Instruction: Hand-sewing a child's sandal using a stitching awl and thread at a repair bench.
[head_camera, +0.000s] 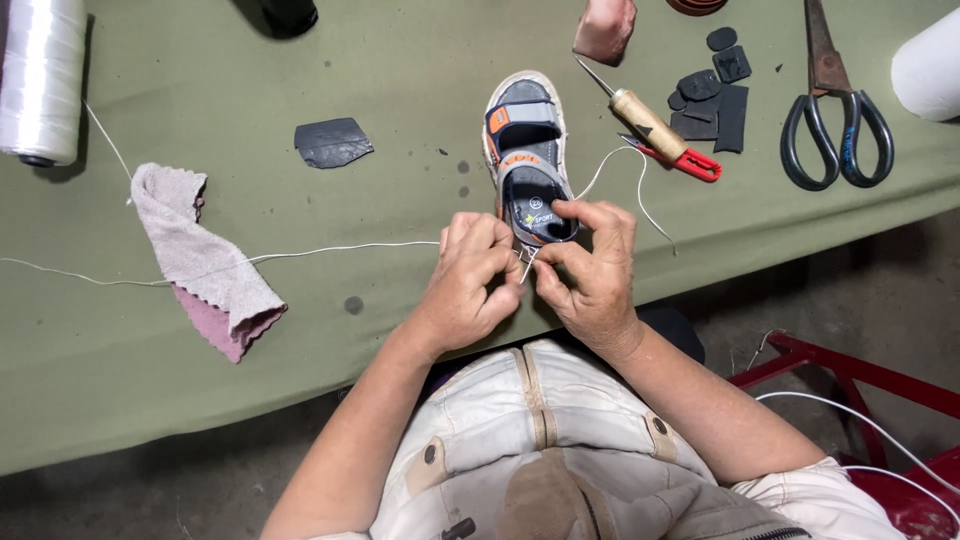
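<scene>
Child's grey-and-orange sandal (527, 160), heel at the green-covered table's (400, 60) near edge: right hand (592, 262) clamps that heel for steadiness, left hand (470, 275) pinches white thread (330, 247) just beside it, pulling taut; wooden-handled awl (640, 118) and scissors (835, 120) lie right of sandal.

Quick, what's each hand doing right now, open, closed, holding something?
Left hand: closed, pinching the white thread at the sandal heel.
Right hand: closed, gripping the sandal heel.
</scene>
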